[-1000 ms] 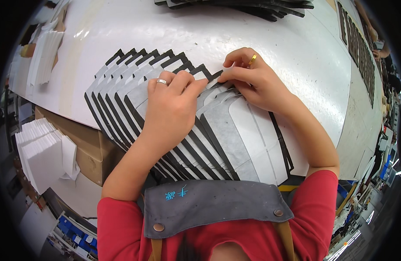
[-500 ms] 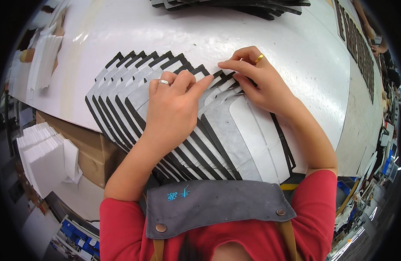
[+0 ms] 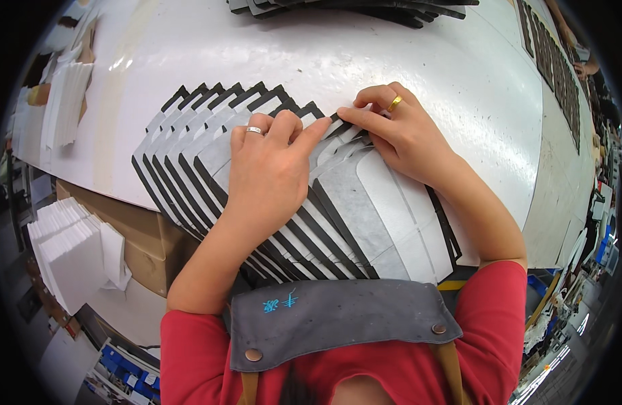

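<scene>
Fanned out in overlapping rows before me lies a stack of grey and white fabric pieces (image 3: 216, 145) with black edges. My left hand (image 3: 270, 165), a silver ring on it, rests over the middle of the fan. Its index finger reaches to the black edge of one piece; the other fingers are curled and its thumb is hidden underneath. At the same edge, my right hand (image 3: 409, 131), wearing a gold ring, has its index fingertip on the black strip almost touching the left one. Its remaining fingers are bent, and the thumb is mostly hidden.
Another pile of black-edged pieces (image 3: 351, 9) sits at the table's far side. White sheets (image 3: 71, 253) stand by a cardboard box (image 3: 139, 233) at the left; more white sheets (image 3: 69, 101) lie beyond. Dark strips (image 3: 550, 64) line the far right, near another person's hand (image 3: 586, 67).
My right index finger has come down onto the black edge, and the right hand has lowered slightly. The left hand stays almost in place.
</scene>
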Motion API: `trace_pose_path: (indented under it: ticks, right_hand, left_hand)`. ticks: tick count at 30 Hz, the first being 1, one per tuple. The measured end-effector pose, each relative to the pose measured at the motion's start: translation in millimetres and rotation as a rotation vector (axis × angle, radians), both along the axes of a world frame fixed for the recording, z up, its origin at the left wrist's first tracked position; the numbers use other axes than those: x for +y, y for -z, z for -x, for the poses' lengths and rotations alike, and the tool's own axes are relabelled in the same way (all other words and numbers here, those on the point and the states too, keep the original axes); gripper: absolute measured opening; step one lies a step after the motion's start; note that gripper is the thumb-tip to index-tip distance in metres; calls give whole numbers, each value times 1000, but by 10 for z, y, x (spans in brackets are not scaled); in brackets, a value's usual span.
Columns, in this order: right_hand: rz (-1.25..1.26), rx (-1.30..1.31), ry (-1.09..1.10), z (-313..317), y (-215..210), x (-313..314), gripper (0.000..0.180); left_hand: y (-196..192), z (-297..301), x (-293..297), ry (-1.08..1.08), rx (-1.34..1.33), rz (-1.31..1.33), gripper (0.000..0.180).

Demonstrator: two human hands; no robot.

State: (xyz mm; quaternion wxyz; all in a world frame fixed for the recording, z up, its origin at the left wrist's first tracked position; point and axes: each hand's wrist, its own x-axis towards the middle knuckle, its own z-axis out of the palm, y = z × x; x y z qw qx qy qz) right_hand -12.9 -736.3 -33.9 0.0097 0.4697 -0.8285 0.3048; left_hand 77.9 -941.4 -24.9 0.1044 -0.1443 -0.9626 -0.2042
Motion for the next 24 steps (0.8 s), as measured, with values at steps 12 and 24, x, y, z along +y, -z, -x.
trace_pose_path:
  ticks: [12,24]
  right_hand:
    - [67,-153,-18,65,-27,2,33]
    - [-3,-354,-16,208,-138,-527,21]
  left_hand:
    - [36,-3,4,-13,57,-10,33]
    - [14,-55,-185,-165,-60,-242,25]
